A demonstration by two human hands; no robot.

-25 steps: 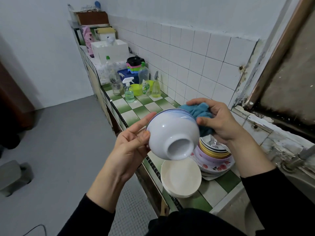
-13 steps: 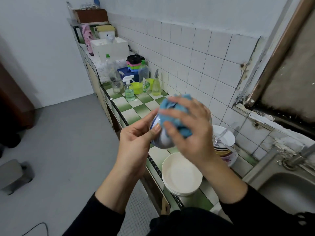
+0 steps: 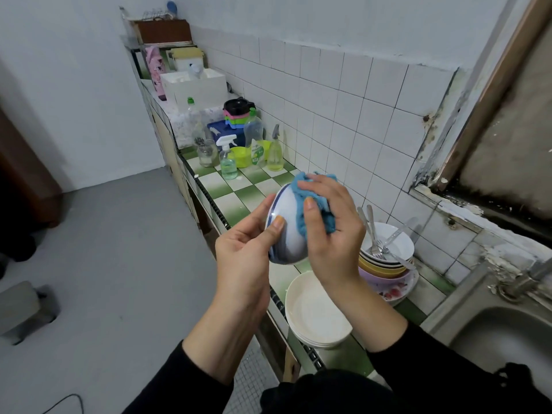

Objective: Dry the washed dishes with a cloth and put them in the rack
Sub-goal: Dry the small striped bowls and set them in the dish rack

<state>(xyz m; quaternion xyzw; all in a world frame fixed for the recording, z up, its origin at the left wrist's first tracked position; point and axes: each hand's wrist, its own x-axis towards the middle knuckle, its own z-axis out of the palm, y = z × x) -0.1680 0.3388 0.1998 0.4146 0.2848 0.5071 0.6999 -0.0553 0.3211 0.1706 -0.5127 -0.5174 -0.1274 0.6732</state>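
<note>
Two hands, the left hand (image 3: 242,258) and the right hand (image 3: 331,234). One blue-rimmed white bowl (image 3: 286,234) and one blue cloth (image 3: 316,201). One stack of white plates (image 3: 316,312), perhaps three where the edges blur. One pile of mixed bowls (image 3: 385,271) holding cutlery (image 3: 372,231). Two spray bottles (image 3: 228,164), two green-capped bottles (image 3: 253,130), one glass jar (image 3: 208,155), one sink (image 3: 442,321).

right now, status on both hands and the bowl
Left hand grips the bowl. Right hand presses the cloth on its outside. Bowl up over the counter, not racked yet. Plates stacked right below.
</note>
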